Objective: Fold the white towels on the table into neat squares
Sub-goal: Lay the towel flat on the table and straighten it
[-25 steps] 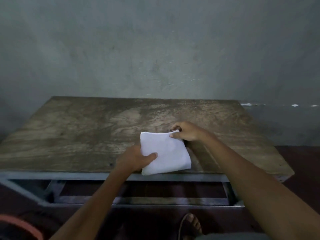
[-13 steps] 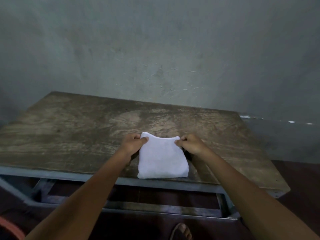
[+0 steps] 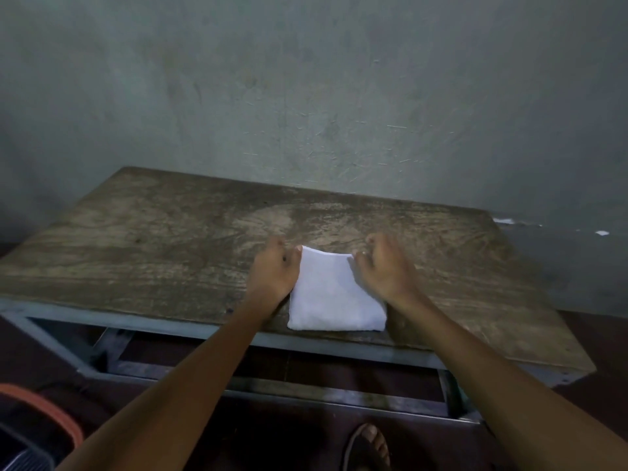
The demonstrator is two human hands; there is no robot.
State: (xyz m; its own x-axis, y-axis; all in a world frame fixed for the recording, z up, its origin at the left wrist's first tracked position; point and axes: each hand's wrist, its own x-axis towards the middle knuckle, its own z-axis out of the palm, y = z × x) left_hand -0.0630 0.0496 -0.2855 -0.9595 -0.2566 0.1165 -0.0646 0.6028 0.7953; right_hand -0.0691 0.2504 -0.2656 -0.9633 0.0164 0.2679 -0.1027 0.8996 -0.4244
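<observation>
Grip has just gone slack at the far corners of the white towel [image 3: 336, 294]. Half a second back both hands were pinching those corners to square them; now the left hand [image 3: 273, 273] lies along the towel's left edge with only its thumb tip against the far left corner, fingers loosely curled on the wood. The right hand [image 3: 382, 270] hangs over the right edge with its fingers spread and lifted. They are blurred with movement, and its thumb is just beside the far right corner. Neither hand looks to be holding cloth, though the blur leaves the right thumb's contact uncertain.

The towel itself has settled flat on the table [image 3: 170, 239], right at the near edge and a little right of the middle. It is folded into a thick, nearly square pad, with its near side running along the table's front edge.

From where I stand, this one looks finished, or a pat away from it: the edges line up, with only a slight bulge at the near right corner. No other towel shows on the table, so I cannot say what remains.
</observation>
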